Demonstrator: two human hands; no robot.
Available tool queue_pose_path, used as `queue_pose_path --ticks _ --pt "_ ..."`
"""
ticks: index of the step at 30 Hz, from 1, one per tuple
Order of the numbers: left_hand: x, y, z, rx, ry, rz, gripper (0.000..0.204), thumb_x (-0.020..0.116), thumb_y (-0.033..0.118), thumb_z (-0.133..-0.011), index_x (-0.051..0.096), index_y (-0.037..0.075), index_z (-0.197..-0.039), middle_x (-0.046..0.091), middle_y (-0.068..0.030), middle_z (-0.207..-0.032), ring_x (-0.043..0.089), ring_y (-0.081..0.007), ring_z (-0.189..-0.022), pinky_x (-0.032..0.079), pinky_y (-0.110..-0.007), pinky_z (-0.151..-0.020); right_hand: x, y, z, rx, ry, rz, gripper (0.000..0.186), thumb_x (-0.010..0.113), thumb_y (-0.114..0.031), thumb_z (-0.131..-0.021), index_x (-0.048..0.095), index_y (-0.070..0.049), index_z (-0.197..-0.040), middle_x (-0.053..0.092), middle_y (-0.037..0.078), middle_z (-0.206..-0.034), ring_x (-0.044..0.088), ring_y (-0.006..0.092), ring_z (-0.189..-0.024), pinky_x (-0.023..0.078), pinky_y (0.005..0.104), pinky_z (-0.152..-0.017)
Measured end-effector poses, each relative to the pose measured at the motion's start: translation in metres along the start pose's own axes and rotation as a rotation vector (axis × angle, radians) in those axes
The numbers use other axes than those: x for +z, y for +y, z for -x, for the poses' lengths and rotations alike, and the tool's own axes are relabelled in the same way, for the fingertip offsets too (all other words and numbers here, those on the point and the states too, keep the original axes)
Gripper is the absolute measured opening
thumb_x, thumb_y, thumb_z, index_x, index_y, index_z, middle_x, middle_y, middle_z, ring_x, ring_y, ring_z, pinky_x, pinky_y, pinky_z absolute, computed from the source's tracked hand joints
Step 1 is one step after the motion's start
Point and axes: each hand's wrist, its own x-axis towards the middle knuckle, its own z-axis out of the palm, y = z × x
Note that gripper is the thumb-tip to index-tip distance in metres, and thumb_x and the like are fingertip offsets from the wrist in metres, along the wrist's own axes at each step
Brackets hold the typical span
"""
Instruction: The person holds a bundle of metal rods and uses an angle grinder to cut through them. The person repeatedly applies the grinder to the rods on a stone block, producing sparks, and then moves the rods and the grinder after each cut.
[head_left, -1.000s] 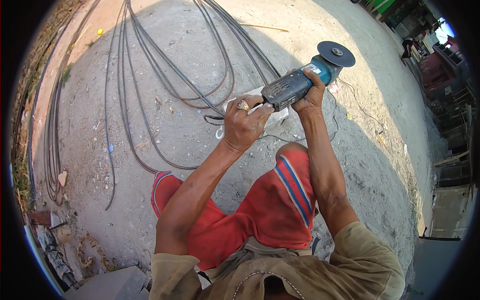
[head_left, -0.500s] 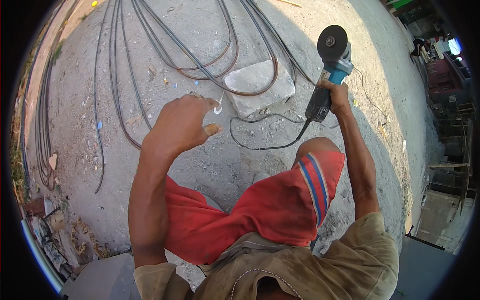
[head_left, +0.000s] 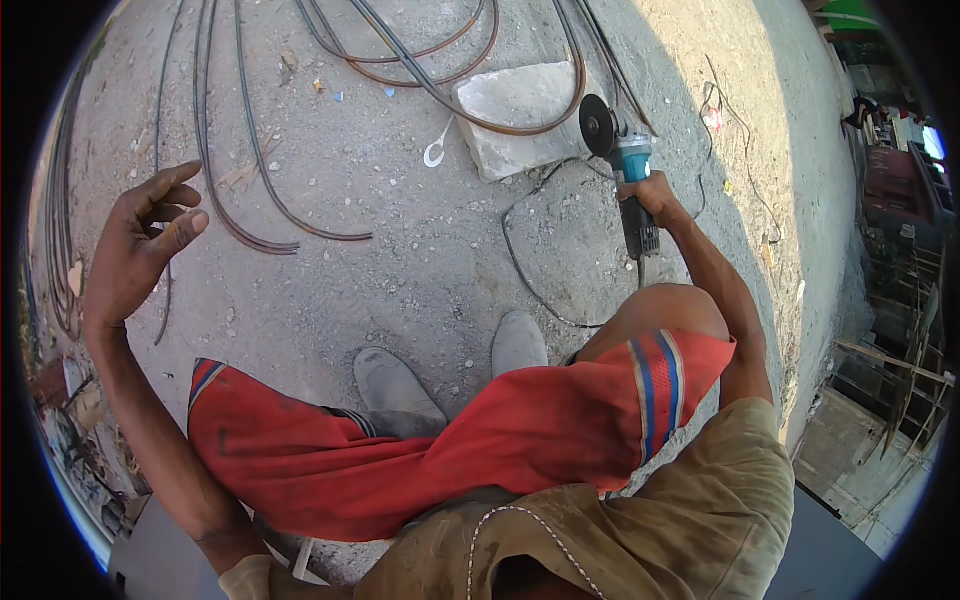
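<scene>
An angle grinder (head_left: 634,200) with a dark disc and a blue-and-black body is gripped in my right hand (head_left: 655,197), held up at the right with its disc away from me. Its power cord trails down and loops over the ground. My left hand (head_left: 150,235) is raised at the far left, fingers apart and curved, holding nothing. Bent steel rods (head_left: 260,170) lie on the ground just beyond it. Near the grinder's disc, a long rod bend (head_left: 520,131) crosses the top of a pale concrete block (head_left: 525,90).
A white spoon-like piece (head_left: 434,154) lies left of the block. My grey shoes (head_left: 519,345) stand on gravelly ground below. Another cable (head_left: 745,125) snakes over the sunlit strip at right. Wooden scraps (head_left: 905,370) are piled at the far right edge.
My left hand has swung left and away from the block. The grinder in my right hand has come lower and slightly left, toward the block. My knees have spread wider, showing both shoes.
</scene>
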Motion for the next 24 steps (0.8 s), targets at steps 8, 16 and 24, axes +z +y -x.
queue_pose_path --ticks 8,16,24 --pt "-0.004 -0.002 0.017 0.04 0.008 0.096 0.055 0.072 0.025 -0.077 0.054 0.009 -0.126 0.058 -0.0068 -0.1 0.054 -0.0138 -0.09 0.045 -0.028 -0.081 0.001 -0.028 -0.031 0.018 -0.039 0.059 0.023 0.072 -0.011 -0.056 0.06 0.0 -0.072 0.06 0.009 -0.067 0.056 0.0175 -0.051 0.047 0.0319 -0.048" --pt "0.001 0.007 0.02 -0.041 -0.083 0.062 0.06 0.072 0.026 -0.077 0.05 0.007 -0.13 0.058 -0.0048 -0.104 0.053 -0.0124 -0.092 0.044 -0.027 -0.081 0.005 -0.047 -0.027 0.023 -0.074 0.088 0.027 0.072 -0.012 -0.055 0.06 0.002 -0.074 0.06 0.01 -0.069 0.058 0.0183 -0.053 0.048 0.0321 -0.048" --pt "-0.004 -0.001 0.035 0.011 -0.004 0.089 0.06 0.074 0.028 -0.074 0.053 0.008 -0.126 0.059 -0.0064 -0.1 0.054 -0.0143 -0.089 0.045 -0.029 -0.082 0.016 -0.049 -0.033 0.041 -0.087 0.128 0.027 0.072 -0.011 -0.055 0.061 0.003 -0.075 0.06 0.01 -0.069 0.058 0.0189 -0.053 0.048 0.0324 -0.048"
